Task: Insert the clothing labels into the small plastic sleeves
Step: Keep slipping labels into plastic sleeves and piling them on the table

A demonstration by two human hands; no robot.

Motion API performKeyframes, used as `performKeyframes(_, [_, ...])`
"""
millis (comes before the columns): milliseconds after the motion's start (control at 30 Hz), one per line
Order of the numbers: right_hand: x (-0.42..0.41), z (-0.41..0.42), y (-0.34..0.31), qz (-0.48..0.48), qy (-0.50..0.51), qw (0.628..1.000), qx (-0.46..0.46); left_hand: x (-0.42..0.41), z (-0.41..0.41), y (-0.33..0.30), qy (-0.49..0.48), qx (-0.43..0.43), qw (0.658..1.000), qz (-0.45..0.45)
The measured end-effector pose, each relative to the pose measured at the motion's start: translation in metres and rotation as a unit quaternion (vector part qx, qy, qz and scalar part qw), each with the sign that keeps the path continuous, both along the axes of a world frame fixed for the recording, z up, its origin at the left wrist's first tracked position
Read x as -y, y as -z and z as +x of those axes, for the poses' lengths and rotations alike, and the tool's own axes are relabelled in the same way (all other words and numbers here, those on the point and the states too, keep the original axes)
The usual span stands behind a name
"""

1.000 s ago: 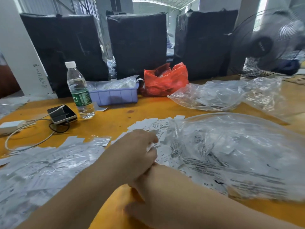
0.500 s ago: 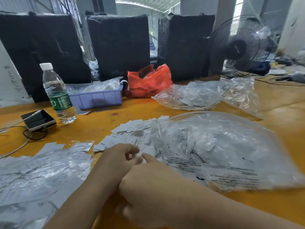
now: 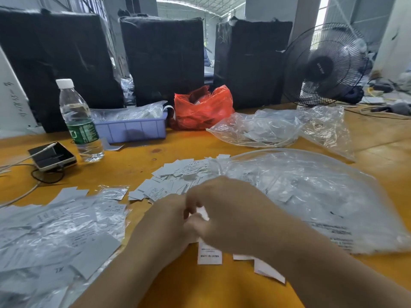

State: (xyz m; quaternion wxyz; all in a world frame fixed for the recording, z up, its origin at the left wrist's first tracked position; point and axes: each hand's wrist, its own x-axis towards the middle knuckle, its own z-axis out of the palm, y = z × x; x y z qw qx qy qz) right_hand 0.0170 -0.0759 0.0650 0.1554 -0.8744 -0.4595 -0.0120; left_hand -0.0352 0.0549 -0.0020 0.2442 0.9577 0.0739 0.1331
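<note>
My left hand (image 3: pixel 166 221) and my right hand (image 3: pixel 229 210) meet over the yellow table (image 3: pixel 138 161), knuckles up. Both pinch a small white label (image 3: pixel 202 213) between their fingertips; motion blur hides whether a sleeve is there too. A printed label (image 3: pixel 209 254) shows just below the hands, and two more labels (image 3: pixel 268 268) lie under my right forearm. A heap of loose white labels (image 3: pixel 171 178) lies just beyond the hands. To the left spreads a pile of small plastic sleeves with labels in them (image 3: pixel 55 230).
A big clear bag of labels (image 3: pixel 311 196) fills the right side, with another clear bag (image 3: pixel 262 130) behind it. Further back stand a blue tray (image 3: pixel 131 130), a red bag (image 3: pixel 202 110), a water bottle (image 3: pixel 77 121), a phone on a cable (image 3: pixel 53 155) and a fan (image 3: pixel 322 67).
Both hands have drawn back from the loose label heap toward me and now hold a white label between them. Labels now show on the table below the hands.
</note>
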Motion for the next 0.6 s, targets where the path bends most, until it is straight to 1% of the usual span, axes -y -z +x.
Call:
performKeyframes(33, [0.009, -0.005, 0.005, 0.008, -0.005, 1.000, 0.008, 0.001, 0.003, 0.006, 0.006, 0.021, 1.000, -0.009])
performKeyframes(67, [0.015, 0.000, 0.005, -0.024, 0.049, 0.998, 0.012, 0.005, 0.005, 0.008, 0.012, 0.026, 1.000, 0.012])
performKeyframes(100, [0.020, 0.010, 0.000, -0.019, 0.109, 0.994, 0.022, 0.009, 0.007, 0.011, 0.020, 0.018, 0.999, 0.047])
performKeyframes(200, [0.028, 0.024, 0.004, 0.006, 0.163, 0.986, 0.031, 0.019, 0.010, 0.015, 0.031, 0.012, 0.994, 0.108])
performKeyframes(267, [0.040, 0.035, 0.000, 0.007, 0.214, 0.977, 0.016, 0.018, 0.012, 0.017, 0.031, 0.019, 0.994, 0.106])
performKeyframes(367, [0.049, 0.043, 0.007, -0.061, 0.254, 0.965, -0.012, 0.014, 0.014, 0.018, 0.043, 0.041, 0.993, 0.101])
performKeyframes(433, [0.053, 0.044, 0.008, -0.084, 0.269, 0.959, -0.013, 0.012, 0.015, 0.019, 0.050, 0.058, 0.992, 0.098])
performKeyframes(500, [0.057, 0.045, 0.010, -0.115, 0.279, 0.953, 0.005, 0.011, 0.016, 0.021, 0.052, 0.065, 0.992, 0.095])
performKeyframes(600, [0.061, 0.042, 0.016, -0.171, 0.289, 0.942, -0.016, 0.013, 0.018, 0.021, 0.037, 0.075, 0.992, 0.093])
